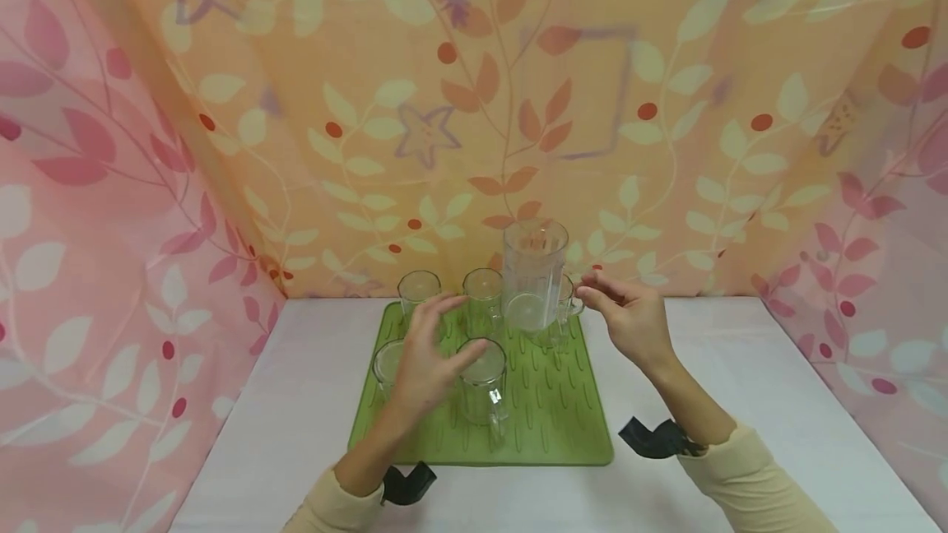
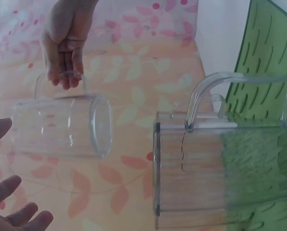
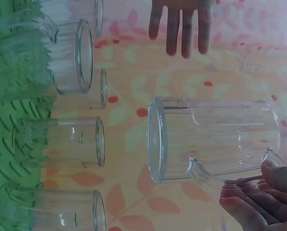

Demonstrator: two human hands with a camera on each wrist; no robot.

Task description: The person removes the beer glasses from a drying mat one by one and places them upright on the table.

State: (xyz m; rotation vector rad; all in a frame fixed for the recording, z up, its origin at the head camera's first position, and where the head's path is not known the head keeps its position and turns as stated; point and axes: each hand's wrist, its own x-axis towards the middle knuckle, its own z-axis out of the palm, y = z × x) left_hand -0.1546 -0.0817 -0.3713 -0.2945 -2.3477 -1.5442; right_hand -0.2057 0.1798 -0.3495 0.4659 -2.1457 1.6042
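Observation:
My right hand (image 1: 635, 321) grips the handle of a clear glass mug (image 1: 535, 270), held up above the back right of a green ribbed mat (image 1: 551, 434). In the right wrist view, the thumb and curled fingers close round the handle (image 3: 206, 180). My left hand (image 1: 428, 362) hovers over the mat's left side with fingers spread and nothing in them. Just beside it stands a front glass mug (image 1: 483, 389), its handle toward me. Another front mug (image 1: 387, 364) is partly hidden behind the left hand.
More clear mugs stand along the mat's back edge: a left one (image 1: 419, 286), a middle one (image 1: 483, 294), and a right one (image 1: 566, 315) partly behind the lifted mug. White table (image 1: 281, 401) surrounds the mat. A patterned cloth (image 1: 355, 212) hangs behind.

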